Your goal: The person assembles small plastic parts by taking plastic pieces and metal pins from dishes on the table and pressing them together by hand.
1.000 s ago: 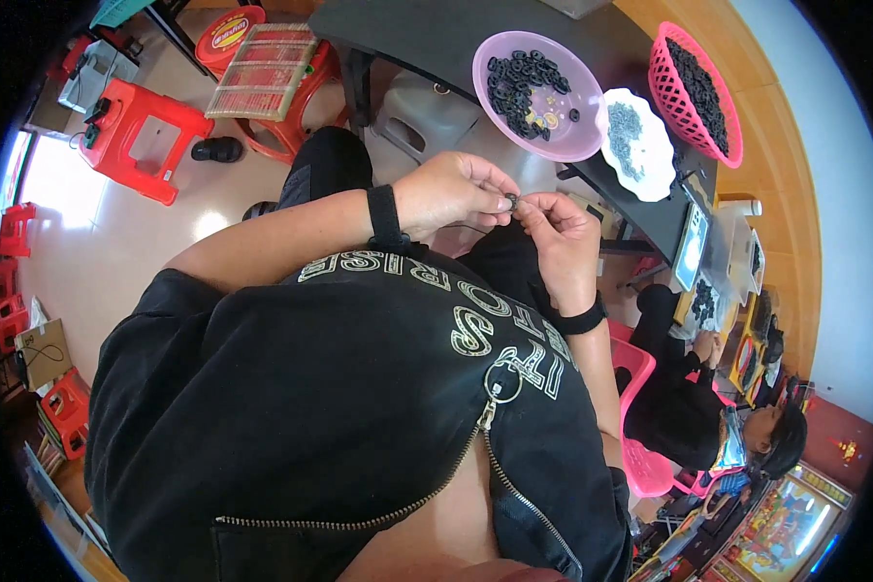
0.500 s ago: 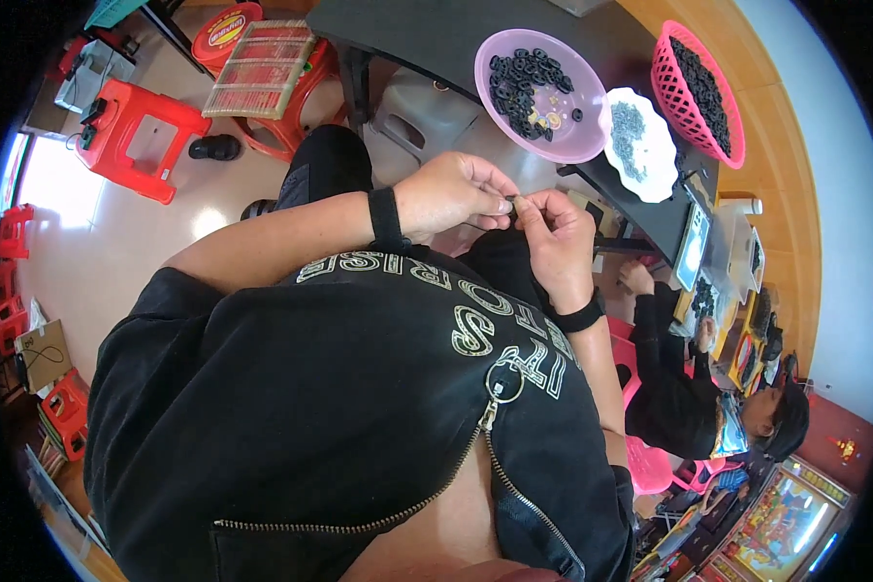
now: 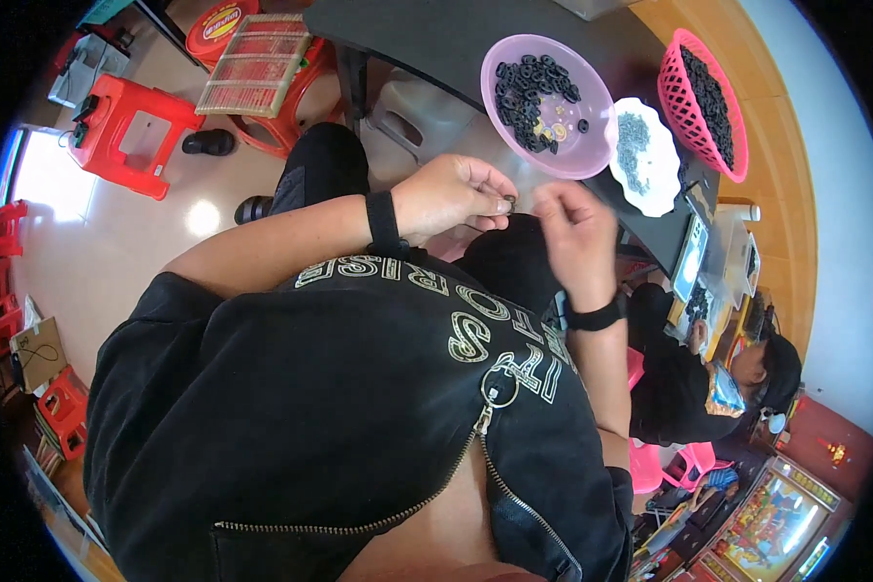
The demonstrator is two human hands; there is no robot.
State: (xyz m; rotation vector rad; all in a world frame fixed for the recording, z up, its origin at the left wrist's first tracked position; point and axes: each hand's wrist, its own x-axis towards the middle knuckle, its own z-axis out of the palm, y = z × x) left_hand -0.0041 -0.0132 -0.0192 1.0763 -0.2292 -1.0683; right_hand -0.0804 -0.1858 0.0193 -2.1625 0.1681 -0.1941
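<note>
Black tabletop (image 3: 407,34) slants across the top of the frame, its near edge running down toward the right. Nearest, at centre, the left hand (image 3: 451,199) pinches a small dark piece (image 3: 510,204) at its fingertips, above the lap. Just right of it, the right hand (image 3: 584,238) has its fingers curled and blurred; whether it grips anything I cannot tell. A narrow gap parts the hands. Above the right hand, the lilac bowl (image 3: 595,97) overlaps the table edge, so room is tighter there than leftward over the pale floor (image 3: 116,262). Black rings (image 3: 533,78) lie in the bowl; beyond come a white scalloped plate (image 3: 662,160) of greyish bits and a pink basket (image 3: 675,107) of black pieces. Farther off, a co-worker (image 3: 684,393) sits at lower right. Half a second ago both hands met at the piece; now the right has drawn away rightward, while the left keeps its pinch.
</note>
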